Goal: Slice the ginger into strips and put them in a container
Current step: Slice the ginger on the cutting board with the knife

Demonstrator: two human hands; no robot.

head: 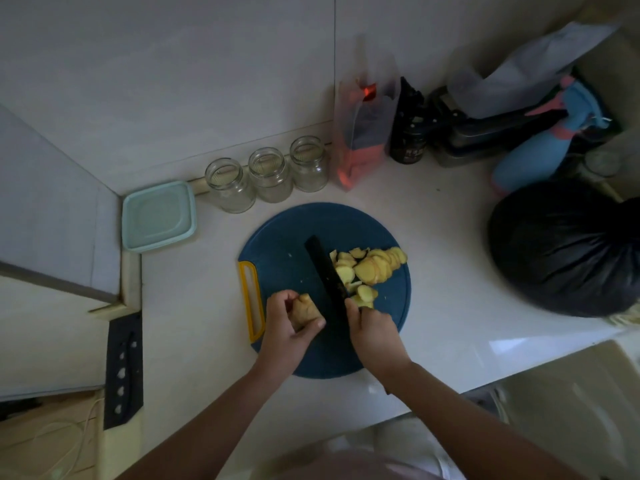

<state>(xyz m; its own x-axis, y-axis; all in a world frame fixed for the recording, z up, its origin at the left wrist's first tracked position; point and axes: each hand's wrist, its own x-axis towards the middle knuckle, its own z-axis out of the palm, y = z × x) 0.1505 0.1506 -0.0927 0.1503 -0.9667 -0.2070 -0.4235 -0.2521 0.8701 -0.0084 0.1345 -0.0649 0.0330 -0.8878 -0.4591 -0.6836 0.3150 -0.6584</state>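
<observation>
A round dark-blue cutting board with a yellow handle lies on the white counter. My left hand grips a piece of ginger on the board's left part. My right hand holds a black knife, its blade pointing away from me, just right of the ginger piece. A pile of yellow ginger slices lies to the right of the blade. A pale-green square container with its lid on sits at the back left.
Three empty glass jars stand behind the board by the wall. A plastic bag, a dark bottle and a blue spray bottle crowd the back right. A black bag sits right. A black knife sheath lies at left.
</observation>
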